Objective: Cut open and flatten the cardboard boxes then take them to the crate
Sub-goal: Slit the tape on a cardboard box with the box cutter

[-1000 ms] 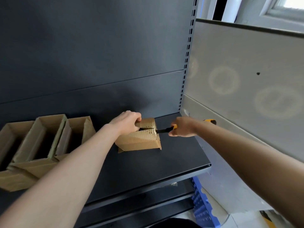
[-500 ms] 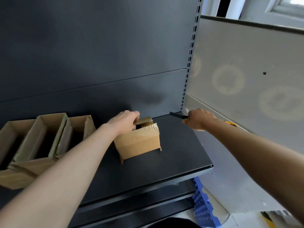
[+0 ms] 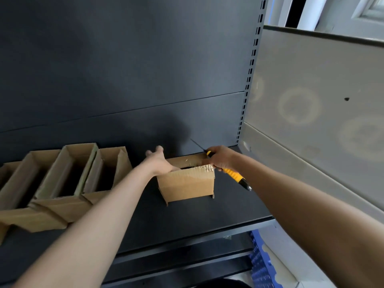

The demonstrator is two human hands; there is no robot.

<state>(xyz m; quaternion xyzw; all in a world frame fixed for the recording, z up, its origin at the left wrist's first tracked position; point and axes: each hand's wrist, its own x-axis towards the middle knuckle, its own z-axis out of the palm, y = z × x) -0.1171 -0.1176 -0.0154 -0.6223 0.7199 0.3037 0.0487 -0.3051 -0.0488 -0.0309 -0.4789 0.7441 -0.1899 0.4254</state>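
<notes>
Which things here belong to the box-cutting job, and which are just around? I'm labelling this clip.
Job: small cardboard box; yellow-handled knife in right hand; left hand; opened boxes; blue crate.
Just around: dark shelf; grey side panel.

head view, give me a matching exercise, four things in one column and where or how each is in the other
1. left hand
2. right hand
3. cut box
4. open boxes

a. in a row at the shelf's left
b. open, on the box's top left edge
c. between the two hands
d. shut on the yellow knife

Pairs: 1-b, 2-d, 3-c, 4-a
</notes>
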